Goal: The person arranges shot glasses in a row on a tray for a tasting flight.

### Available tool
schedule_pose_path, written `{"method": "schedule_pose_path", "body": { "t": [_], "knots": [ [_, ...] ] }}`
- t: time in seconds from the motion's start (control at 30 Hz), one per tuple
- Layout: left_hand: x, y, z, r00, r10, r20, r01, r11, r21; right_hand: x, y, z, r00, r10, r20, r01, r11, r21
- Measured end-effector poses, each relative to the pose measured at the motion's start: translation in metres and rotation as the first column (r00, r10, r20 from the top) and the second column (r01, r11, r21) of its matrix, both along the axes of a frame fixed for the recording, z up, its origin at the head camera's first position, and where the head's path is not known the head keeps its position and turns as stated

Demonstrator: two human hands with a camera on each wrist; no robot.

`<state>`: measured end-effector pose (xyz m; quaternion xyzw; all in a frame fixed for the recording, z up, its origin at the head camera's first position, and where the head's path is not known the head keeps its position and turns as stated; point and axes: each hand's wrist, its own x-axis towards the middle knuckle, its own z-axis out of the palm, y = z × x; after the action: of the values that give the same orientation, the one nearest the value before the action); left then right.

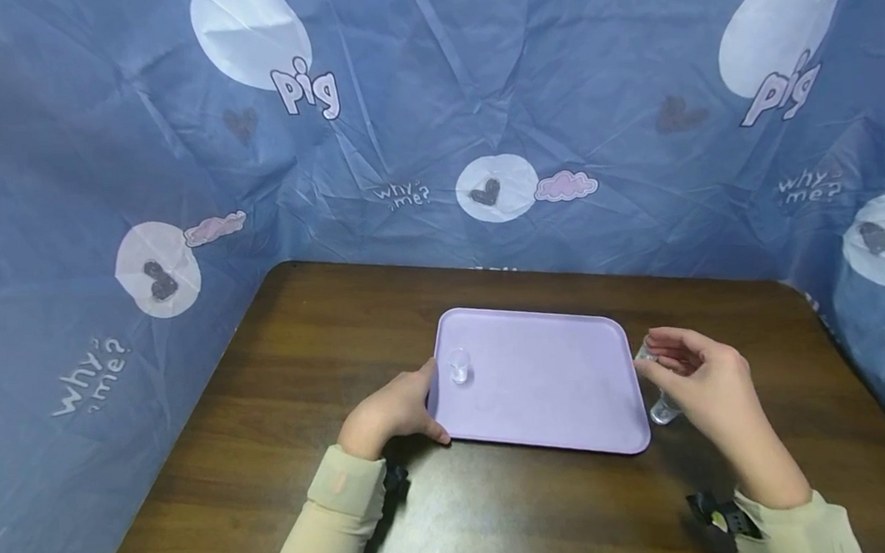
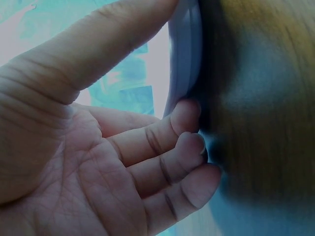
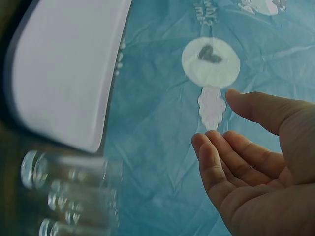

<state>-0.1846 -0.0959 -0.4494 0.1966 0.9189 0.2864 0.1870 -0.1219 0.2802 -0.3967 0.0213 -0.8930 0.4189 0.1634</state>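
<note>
A pale purple tray point(image 1: 545, 380) lies on the wooden table, with one small clear glass point(image 1: 459, 366) standing near its left side. My left hand point(image 1: 397, 408) rests against the tray's left edge. Its thumb is spread from the fingers, and in the left wrist view the fingertips point(image 2: 189, 147) lie right at the tray's rim point(image 2: 186, 54). My right hand point(image 1: 707, 379) hovers over several clear glasses point(image 1: 663, 411) just right of the tray, partly covering them. In the right wrist view nothing sits between its thumb and loosely bent fingers, and the glasses point(image 3: 69, 169) stand apart from it.
Brown wooden table point(image 1: 326, 341) surrounds the tray. A blue printed cloth point(image 1: 375, 130) hangs behind and along both sides of the table. Dark straps with devices point(image 1: 725, 516) are worn at the wrists.
</note>
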Motion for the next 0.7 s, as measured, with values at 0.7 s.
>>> {"method": "schedule_pose_path", "body": {
  "t": [0.7],
  "knots": [
    [-0.001,-0.001,-0.002,1.0,0.004,0.0,-0.004,1.0,-0.012,0.027,0.053,-0.03,0.988,-0.147,-0.034,0.146,0.988,-0.046]
  ]
}}
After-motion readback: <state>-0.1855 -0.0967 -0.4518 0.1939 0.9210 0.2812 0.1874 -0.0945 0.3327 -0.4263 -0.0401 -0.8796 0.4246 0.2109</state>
